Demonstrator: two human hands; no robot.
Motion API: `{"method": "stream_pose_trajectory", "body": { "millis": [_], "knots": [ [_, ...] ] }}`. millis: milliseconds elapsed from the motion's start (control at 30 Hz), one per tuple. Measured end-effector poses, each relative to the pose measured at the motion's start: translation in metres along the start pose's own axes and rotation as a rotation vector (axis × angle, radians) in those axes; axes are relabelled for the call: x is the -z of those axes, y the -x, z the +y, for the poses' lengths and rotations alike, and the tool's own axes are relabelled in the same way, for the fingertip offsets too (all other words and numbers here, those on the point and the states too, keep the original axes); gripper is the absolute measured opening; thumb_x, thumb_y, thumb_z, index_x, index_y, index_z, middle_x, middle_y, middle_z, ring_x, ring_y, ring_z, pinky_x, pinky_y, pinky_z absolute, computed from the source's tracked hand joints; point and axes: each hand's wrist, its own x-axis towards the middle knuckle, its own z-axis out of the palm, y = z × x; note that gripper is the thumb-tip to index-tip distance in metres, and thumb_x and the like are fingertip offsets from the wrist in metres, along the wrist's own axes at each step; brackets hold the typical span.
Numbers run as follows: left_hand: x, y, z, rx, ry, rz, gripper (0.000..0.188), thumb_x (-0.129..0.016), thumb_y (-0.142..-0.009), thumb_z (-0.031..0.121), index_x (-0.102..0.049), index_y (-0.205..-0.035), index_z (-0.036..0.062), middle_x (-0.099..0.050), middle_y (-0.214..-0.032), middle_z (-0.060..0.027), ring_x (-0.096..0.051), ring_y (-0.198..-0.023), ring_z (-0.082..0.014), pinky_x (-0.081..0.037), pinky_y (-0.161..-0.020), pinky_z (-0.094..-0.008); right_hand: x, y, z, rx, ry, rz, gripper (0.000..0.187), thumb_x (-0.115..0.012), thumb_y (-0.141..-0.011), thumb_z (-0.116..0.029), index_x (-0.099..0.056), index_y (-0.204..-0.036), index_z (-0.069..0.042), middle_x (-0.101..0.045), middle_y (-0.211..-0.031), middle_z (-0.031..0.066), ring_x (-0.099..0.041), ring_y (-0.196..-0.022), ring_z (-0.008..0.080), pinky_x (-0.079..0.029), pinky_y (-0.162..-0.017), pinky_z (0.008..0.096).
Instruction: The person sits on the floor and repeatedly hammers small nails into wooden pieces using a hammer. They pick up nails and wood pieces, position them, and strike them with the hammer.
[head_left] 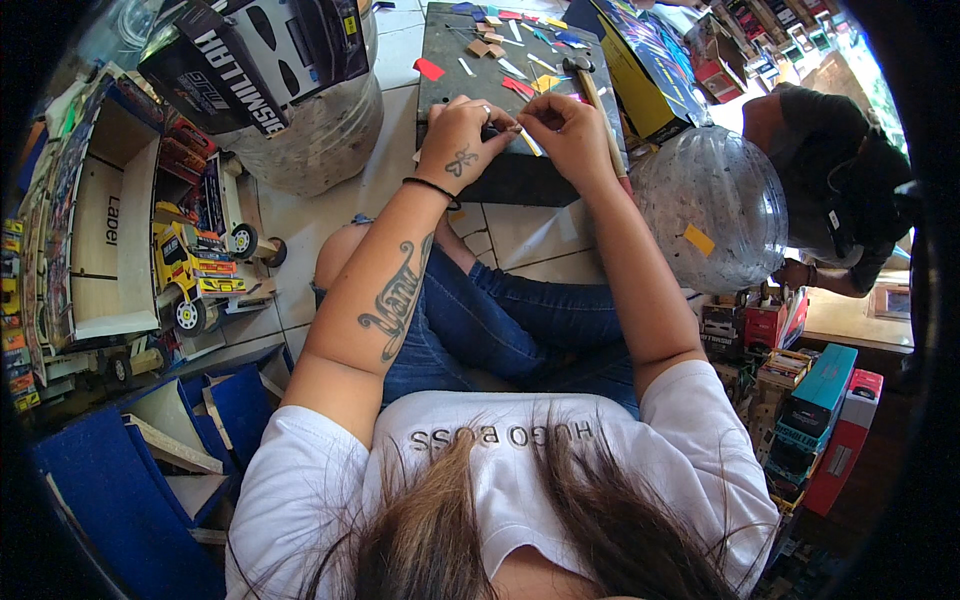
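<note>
Above the near edge of a dark low table [447, 60], my hands meet with their fingertips nearly touching. My left hand [465, 138] is closed in a pinch, its fingertips at the top end of a thin white-and-yellow strip [531, 144]. Just to the right, my right hand [570, 140] also pinches; whatever sits between its fingertips is too small to make out. A hammer [590, 80] lies beyond my right hand, head away from me. Small coloured scraps, including a red piece [429, 69] and brown blocks [484, 48], are scattered across the tabletop.
A printed black box [270, 60] rests on a clear plastic bundle at left. Nearby stand a yellow toy truck [180, 250] and blue wooden pieces [110, 490]. At right are a yellow-edged box [645, 85], a clear plastic bag [710, 210], another person [815, 165] and stacked toy trucks [815, 400].
</note>
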Motion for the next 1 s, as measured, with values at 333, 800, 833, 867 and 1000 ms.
{"method": "stream_pose_trajectory", "body": {
  "millis": [333, 800, 833, 867, 1000],
  "knots": [
    [-0.0007, 0.0003, -0.0007, -0.019, -0.028, 0.016, 0.012, -0.072, -0.073, 0.021, -0.072, -0.084, 0.0162, -0.067, -0.081, 0.0008, -0.058, -0.083, -0.0193, -0.036, -0.081, -0.035, -0.001, -0.0009, 0.0051, 0.041, -0.02, 0.025, 0.016, -0.069, -0.078, -0.01, -0.067, -0.089, 0.002, -0.068, -0.077, 0.0104, -0.065, -0.068, 0.013, -0.052, -0.064, 0.027],
    [-0.0018, 0.0, -0.0034, -0.047, -0.039, 0.009, 0.015, -0.072, -0.076, 0.025, -0.071, -0.086, 0.0131, -0.066, -0.081, -0.0029, -0.06, -0.079, -0.0201, -0.041, -0.08, -0.0351, -0.0016, -0.0019, 0.0084, 0.051, -0.016, 0.047, 0.016, -0.07, -0.078, -0.011, -0.067, -0.087, 0.001, -0.068, -0.076, 0.0095, -0.064, -0.066, 0.0123, -0.051, -0.063, 0.0263],
    [-0.0017, 0.0, -0.0035, -0.052, -0.038, 0.01, 0.015, -0.072, -0.076, 0.025, -0.071, -0.086, 0.0129, -0.066, -0.081, -0.0029, -0.06, -0.079, -0.02, -0.041, -0.08, -0.0352, -0.0014, -0.0017, 0.0082, 0.056, -0.022, 0.048, 0.015, -0.07, -0.078, -0.01, -0.067, -0.087, 0.001, -0.068, -0.076, 0.0096, -0.064, -0.066, 0.0122, -0.051, -0.063, 0.0262],
    [-0.0016, 0.0, -0.0034, -0.057, -0.037, 0.011, 0.016, -0.073, -0.076, 0.025, -0.071, -0.086, 0.0128, -0.066, -0.081, -0.0029, -0.06, -0.079, -0.02, -0.041, -0.08, -0.0353, -0.0014, -0.0016, 0.008, 0.07, -0.032, 0.049, 0.015, -0.07, -0.078, -0.01, -0.067, -0.087, 0.001, -0.068, -0.076, 0.0096, -0.064, -0.066, 0.0121, -0.051, -0.063, 0.0262],
    [-0.0006, 0.0005, -0.0025, -0.069, -0.059, 0.03, 0.016, -0.073, -0.076, 0.025, -0.071, -0.086, 0.0128, -0.066, -0.081, -0.0033, -0.06, -0.079, -0.0207, -0.042, -0.079, -0.0354, -0.0025, -0.0014, 0.0078, 0.039, -0.015, 0.033, 0.015, -0.07, -0.078, -0.01, -0.067, -0.088, 0.001, -0.068, -0.076, 0.01, -0.064, -0.068, 0.0123, -0.051, -0.064, 0.0262]
  ]
}}
